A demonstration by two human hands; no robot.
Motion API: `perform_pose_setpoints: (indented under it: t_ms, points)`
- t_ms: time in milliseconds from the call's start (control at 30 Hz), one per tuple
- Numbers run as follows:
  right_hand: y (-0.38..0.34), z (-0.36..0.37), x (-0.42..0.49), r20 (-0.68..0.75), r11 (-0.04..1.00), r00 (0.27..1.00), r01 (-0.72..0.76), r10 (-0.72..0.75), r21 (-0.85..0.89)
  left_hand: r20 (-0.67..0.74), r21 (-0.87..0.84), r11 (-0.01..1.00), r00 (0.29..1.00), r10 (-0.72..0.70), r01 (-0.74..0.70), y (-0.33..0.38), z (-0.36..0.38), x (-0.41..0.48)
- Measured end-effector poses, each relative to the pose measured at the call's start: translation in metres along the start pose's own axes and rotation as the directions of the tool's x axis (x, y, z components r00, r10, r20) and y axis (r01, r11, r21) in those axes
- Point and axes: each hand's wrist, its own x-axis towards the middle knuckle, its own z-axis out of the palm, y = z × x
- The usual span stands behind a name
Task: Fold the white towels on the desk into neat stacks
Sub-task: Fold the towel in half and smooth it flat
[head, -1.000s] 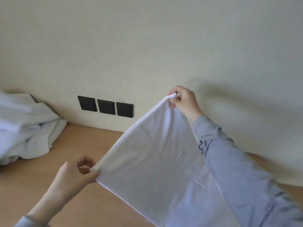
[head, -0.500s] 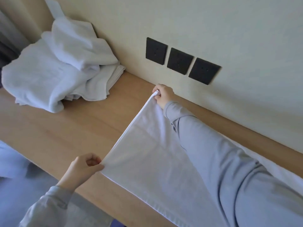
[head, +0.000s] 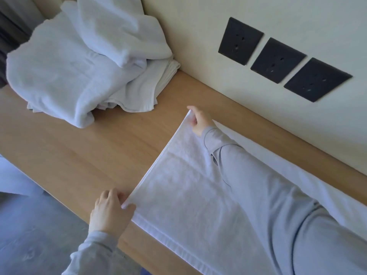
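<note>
towel (head: 198, 199) flat on desk (head: 79, 155), long axis running right; left hand (head: 111, 213), right hand (head: 198, 122) pinch left-end corners.

Light wooden desk (head: 95, 155) along wall. Rumpled heap of towels (head: 79, 66) on far left end, touching wall. Flat towel (head: 198, 195) spread on right part, hem at front edge.

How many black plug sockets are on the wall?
3, in a slanting row on the wall above the desk: the first socket nearest the towel pile, the middle socket, the last socket farthest from it. More could lie outside the picture.
</note>
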Motion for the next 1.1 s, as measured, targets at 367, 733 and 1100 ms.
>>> perform_pose_setpoints:
  t_ms: [367, 733, 1100]
  points:
    - [0.021, 0.062, -0.108, 0.214, 0.665, 0.727, 0.685, -0.653, -0.299, 0.130, 0.350, 0.587, 0.658, 0.741, -0.730, 0.055, 0.057, 0.021]
    - [0.062, 0.008, -0.009, 0.030, 0.787, 0.964, 0.234, -0.265, -0.570, 0.043, 0.352, 0.596, 0.649, 0.760, -0.721, 0.042, 0.069, 0.033]
    - [0.056, 0.060, -0.144, 0.091, 0.774, 0.907, 0.400, -0.411, -0.491, 0.031, 0.377, 0.598, 0.655, 0.755, -0.707, 0.043, 0.068, 0.031]
